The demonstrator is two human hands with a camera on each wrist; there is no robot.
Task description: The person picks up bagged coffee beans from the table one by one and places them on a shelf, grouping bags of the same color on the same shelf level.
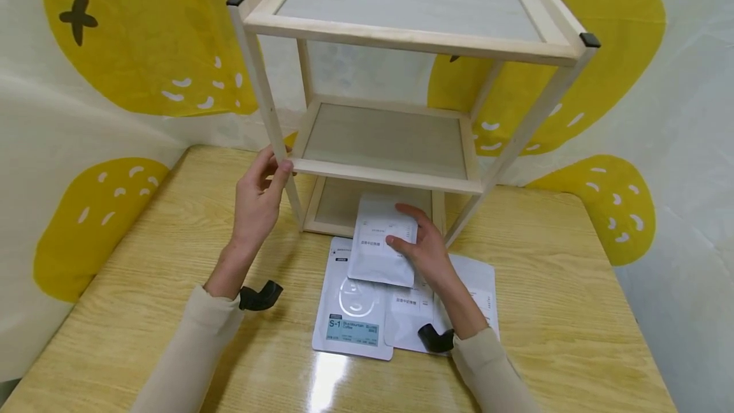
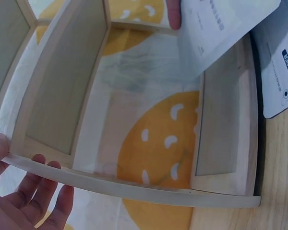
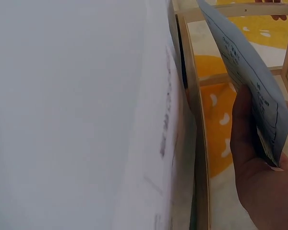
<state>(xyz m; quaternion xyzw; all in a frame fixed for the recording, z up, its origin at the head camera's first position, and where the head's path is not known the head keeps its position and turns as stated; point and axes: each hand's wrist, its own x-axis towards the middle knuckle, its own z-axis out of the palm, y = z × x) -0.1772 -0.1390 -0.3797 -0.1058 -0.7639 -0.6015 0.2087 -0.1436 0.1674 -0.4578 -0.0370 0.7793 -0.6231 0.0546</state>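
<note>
A small white pouch with printed text is gripped by my right hand, thumb on its face and fingers round its right edge. It hangs tilted just in front of the bottom shelf of a pale wooden rack. My left hand holds the rack's front left post at the middle shelf's height; in the left wrist view its fingers curl round the wood. Below the held pouch, a larger white coffee pouch and other white pouches lie on the table, partly overlapping.
The three-tier rack has grey panels, including the top shelf, and black caps on its post ends. It stands on a wood-grain table. Behind hangs a white cloth with yellow fruit shapes.
</note>
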